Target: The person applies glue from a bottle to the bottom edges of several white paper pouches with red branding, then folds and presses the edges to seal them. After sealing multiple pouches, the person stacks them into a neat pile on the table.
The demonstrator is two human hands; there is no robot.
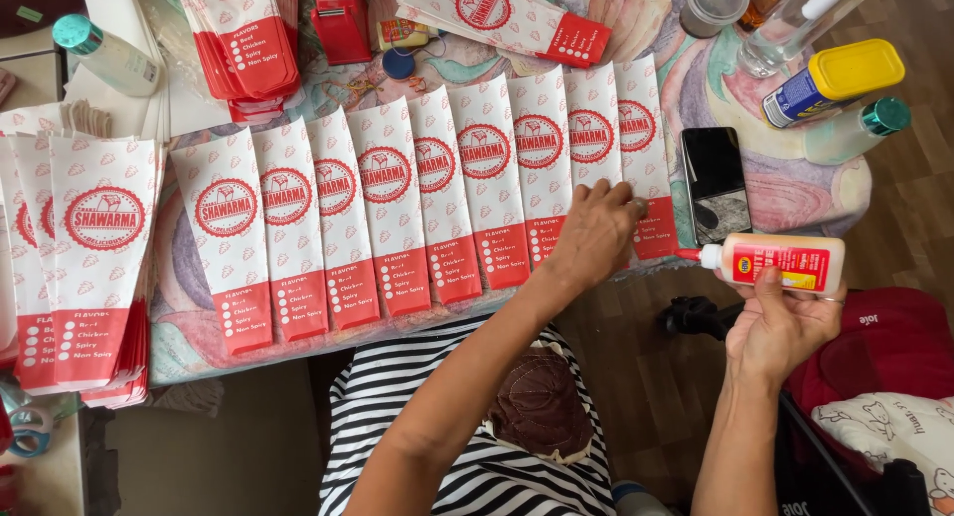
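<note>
At centre right of the frame the left hand (593,236) presses flat, fingers spread, on the rightmost paper bags (636,153) on the desk (795,193), while the right hand (780,322) grips a glue bottle (780,263), whose sideways nozzle could drip.

stack of paper bags (60,278) cut off left, left hand (594,233) hiding bag bottoms

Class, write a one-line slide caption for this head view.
Left hand presses fanned red-and-white paper sleeves; right hand holds a glue bottle.

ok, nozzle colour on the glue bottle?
Red, on the glue bottle held in the right hand; head view shows it.
</note>
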